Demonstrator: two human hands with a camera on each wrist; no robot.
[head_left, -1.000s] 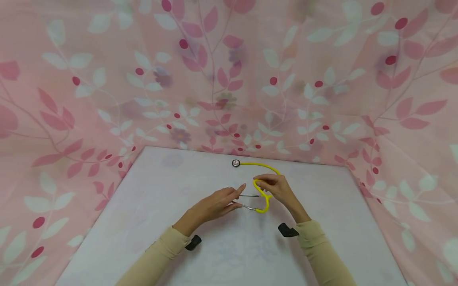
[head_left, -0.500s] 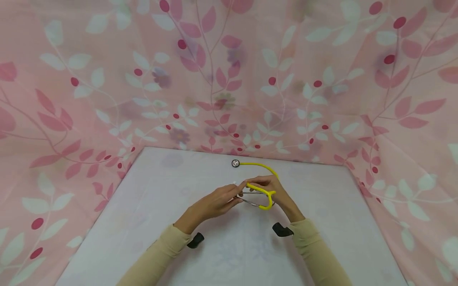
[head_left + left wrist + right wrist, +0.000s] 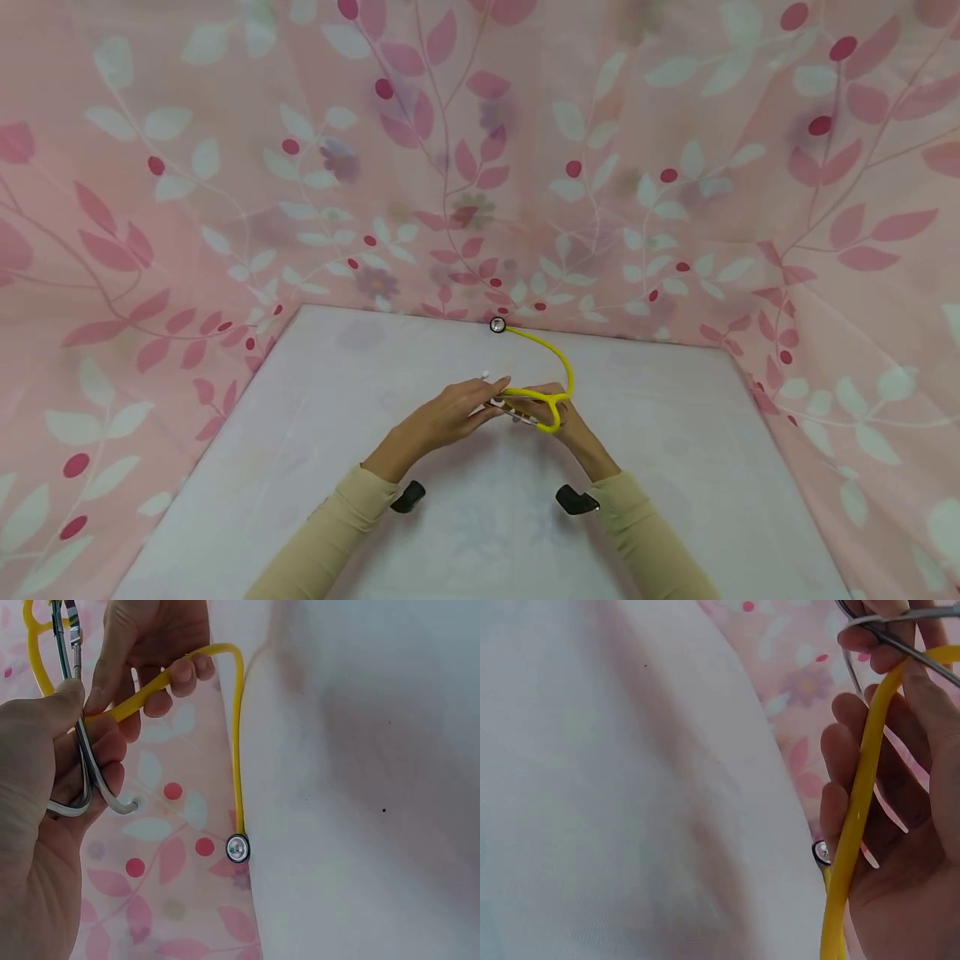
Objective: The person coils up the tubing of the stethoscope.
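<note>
A stethoscope with yellow tubing (image 3: 564, 358) is held just above the white table between both hands. My left hand (image 3: 442, 417) grips its metal ear tubes (image 3: 85, 750), with the thumb over them and a folded stretch of the tubing. A white ear tip (image 3: 485, 375) pokes out beyond the left fingers. My right hand (image 3: 576, 435) holds the tubing close to the left fingertips; in the right wrist view the yellow tube (image 3: 861, 795) runs across its bent fingers. The round chest piece (image 3: 238, 848) hangs at the tube's far end, by the table's back edge.
The white tabletop (image 3: 337, 358) spreads around both hands. Pink cloth (image 3: 525, 125) with a leaf and berry print stands behind and at both sides. Dark wrist devices (image 3: 576, 500) sit under the beige cuffs.
My right hand has moved left to my left hand, bringing the yellow tubing against the ear tubes. The chest piece has shifted slightly farther back.
</note>
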